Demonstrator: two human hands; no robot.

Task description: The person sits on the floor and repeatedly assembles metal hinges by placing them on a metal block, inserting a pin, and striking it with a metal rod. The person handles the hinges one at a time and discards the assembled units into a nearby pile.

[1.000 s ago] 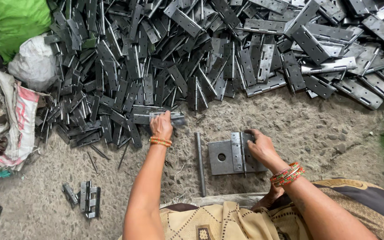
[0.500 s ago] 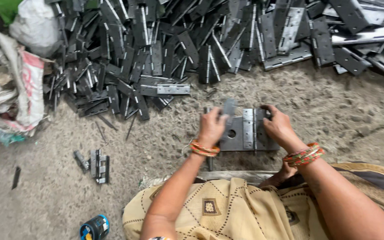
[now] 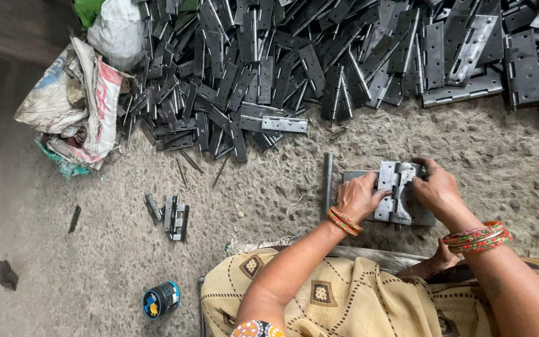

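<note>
Between both hands (image 3: 400, 190), hinge (image 3: 395, 190) lengthwise upright

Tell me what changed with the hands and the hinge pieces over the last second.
The left hand left the edge of the hinge pile, came back to the metal block and set a hinge leaf beside the other. Both hands now press the hinge together there; the right hand stayed at the block. The pile, the rod and the small tin lie unmoved.

My left hand (image 3: 358, 196) and right hand (image 3: 439, 188) are bare; orange-red bangles ring both wrists, beige patterned cloth at lower centre.
</note>
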